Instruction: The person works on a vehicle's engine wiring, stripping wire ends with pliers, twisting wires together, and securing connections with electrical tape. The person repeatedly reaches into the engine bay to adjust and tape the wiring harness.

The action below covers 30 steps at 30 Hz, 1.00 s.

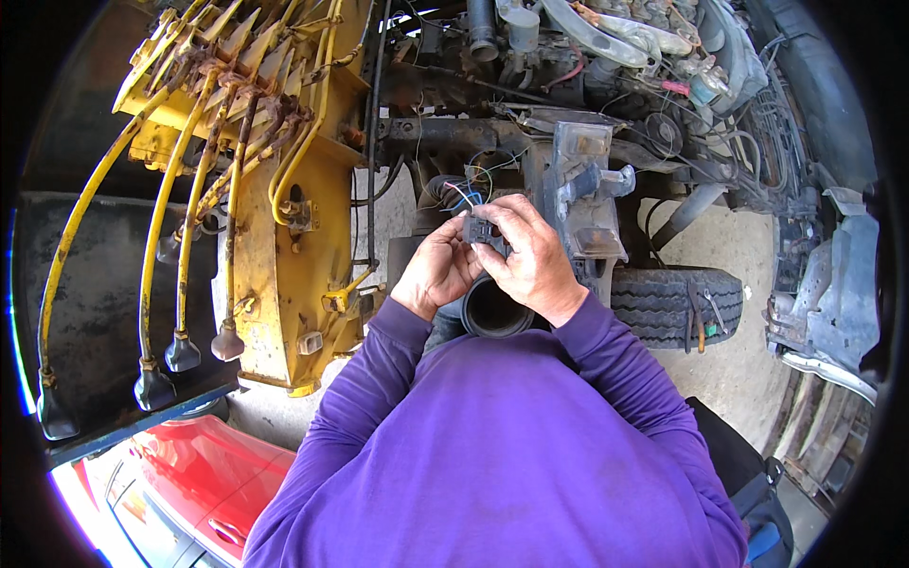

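A small black electrical connector (479, 230) is pinched between my two hands in front of my chest. My left hand (440, 265) grips its left side with thumb and fingertips. From the right, my right hand (532, 248) closes on it with thumb and forefinger. Thin coloured wires (464, 194), among them blue and white ones, rise from just behind the connector toward the vehicle frame. Right below my hands is the round dark mouth of a wide black pipe (497, 308). Part of the connector is hidden by my fingers.
Yellow control levers (170, 246) with dark knobs stand at left beside a yellow steel column (265, 275). An engine (634, 57) lies ahead right. Pliers and other hand tools (701, 317) rest on a tyre (653, 308). A red car (213, 473) is at lower left, a dark bag (748, 483) at lower right.
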### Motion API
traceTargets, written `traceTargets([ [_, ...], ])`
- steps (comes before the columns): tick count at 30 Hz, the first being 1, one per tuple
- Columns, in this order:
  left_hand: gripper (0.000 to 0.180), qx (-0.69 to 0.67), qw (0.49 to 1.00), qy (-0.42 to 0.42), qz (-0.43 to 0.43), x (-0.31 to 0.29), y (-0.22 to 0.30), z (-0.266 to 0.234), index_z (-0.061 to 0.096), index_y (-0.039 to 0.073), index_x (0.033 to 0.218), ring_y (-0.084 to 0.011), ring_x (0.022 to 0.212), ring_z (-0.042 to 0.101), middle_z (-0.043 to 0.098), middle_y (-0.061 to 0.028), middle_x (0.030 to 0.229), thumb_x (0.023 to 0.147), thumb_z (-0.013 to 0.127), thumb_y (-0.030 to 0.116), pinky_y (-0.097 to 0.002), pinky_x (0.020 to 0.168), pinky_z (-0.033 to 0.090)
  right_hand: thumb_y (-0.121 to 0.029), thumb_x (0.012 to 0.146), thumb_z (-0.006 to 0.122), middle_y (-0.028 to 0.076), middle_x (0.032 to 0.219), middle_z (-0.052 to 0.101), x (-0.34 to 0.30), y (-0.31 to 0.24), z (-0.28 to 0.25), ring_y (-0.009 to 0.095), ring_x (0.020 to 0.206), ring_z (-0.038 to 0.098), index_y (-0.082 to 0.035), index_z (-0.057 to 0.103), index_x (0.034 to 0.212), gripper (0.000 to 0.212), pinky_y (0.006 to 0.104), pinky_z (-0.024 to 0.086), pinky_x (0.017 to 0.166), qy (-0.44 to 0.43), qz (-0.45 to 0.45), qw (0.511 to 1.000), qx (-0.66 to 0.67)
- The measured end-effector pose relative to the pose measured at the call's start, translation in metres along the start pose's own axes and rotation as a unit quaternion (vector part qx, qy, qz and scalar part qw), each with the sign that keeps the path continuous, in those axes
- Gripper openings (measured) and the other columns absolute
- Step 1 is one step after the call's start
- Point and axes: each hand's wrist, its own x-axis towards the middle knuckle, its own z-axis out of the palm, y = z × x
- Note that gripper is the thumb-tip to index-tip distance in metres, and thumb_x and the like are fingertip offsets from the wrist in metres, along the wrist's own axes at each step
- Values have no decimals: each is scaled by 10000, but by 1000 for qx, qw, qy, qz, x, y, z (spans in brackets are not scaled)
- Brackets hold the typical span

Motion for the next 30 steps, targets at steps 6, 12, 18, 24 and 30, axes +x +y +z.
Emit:
traceTargets([
  [6, 251, 468, 834, 160, 243, -19, 4, -6, 699, -9, 1026, -162, 850, 658, 690, -104, 1035, 1008, 621, 228, -290, 741, 543, -10, 825, 762, 153, 1171, 634, -7, 10, -5, 292, 1022, 680, 4, 655, 1191, 382, 352, 571, 860, 10, 87, 995, 54],
  [12, 287, 663, 629, 12, 405, -35, 29, 23, 728, 20, 1173, -210, 980, 662, 677, -117, 1153, 895, 706, 88, -327, 842, 535, 47, 892, 719, 111, 1237, 636, -9, 26, -10, 197, 1099, 674, 42, 620, 1250, 372, 317, 560, 958, 13, 222, 955, 199],
  [18, 311, 688, 628, -6, 364, -29, 41, 43, 749, 23, 1142, -198, 945, 669, 672, -112, 1185, 849, 766, 124, -317, 813, 537, 57, 928, 690, 115, 1138, 719, -2, 30, -18, 159, 1047, 683, 27, 584, 1308, 395, 292, 550, 940, 14, 251, 943, 220],
  [24, 185, 702, 560, -38, 438, -22, 40, 40, 723, 5, 1012, -313, 982, 674, 679, -139, 1073, 857, 750, 104, -400, 840, 536, 61, 915, 688, 104, 1165, 700, 0, 21, -16, 175, 1069, 684, 26, 589, 1289, 389, 311, 558, 932, -2, 169, 974, 148],
  [30, 167, 773, 455, -74, 437, -32, 42, 40, 639, 25, 1052, -382, 979, 634, 665, -167, 1007, 915, 672, 114, -438, 837, 494, 34, 851, 683, 185, 1170, 666, 11, 3, -24, 344, 1070, 683, 8, 599, 1235, 394, 383, 572, 888, -54, 81, 995, -36],
])
